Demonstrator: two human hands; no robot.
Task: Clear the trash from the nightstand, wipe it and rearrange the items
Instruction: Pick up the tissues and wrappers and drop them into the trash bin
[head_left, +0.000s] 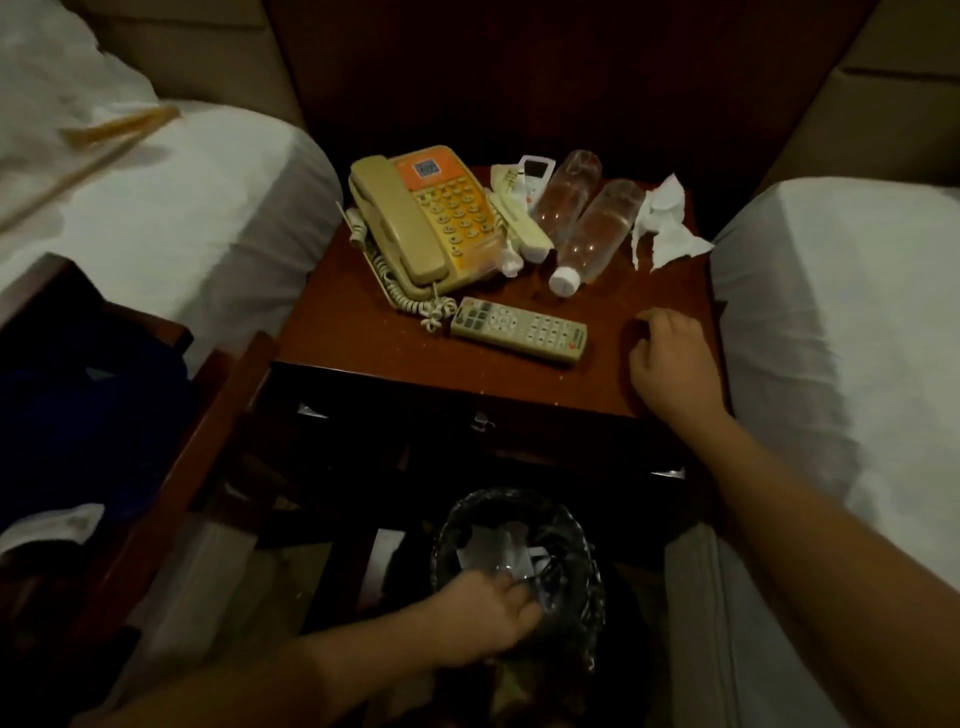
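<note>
Single head cam, wide-angle, above and in front of the dark red wooden nightstand (363, 332), pitched steeply down, close range. No second view.
</note>
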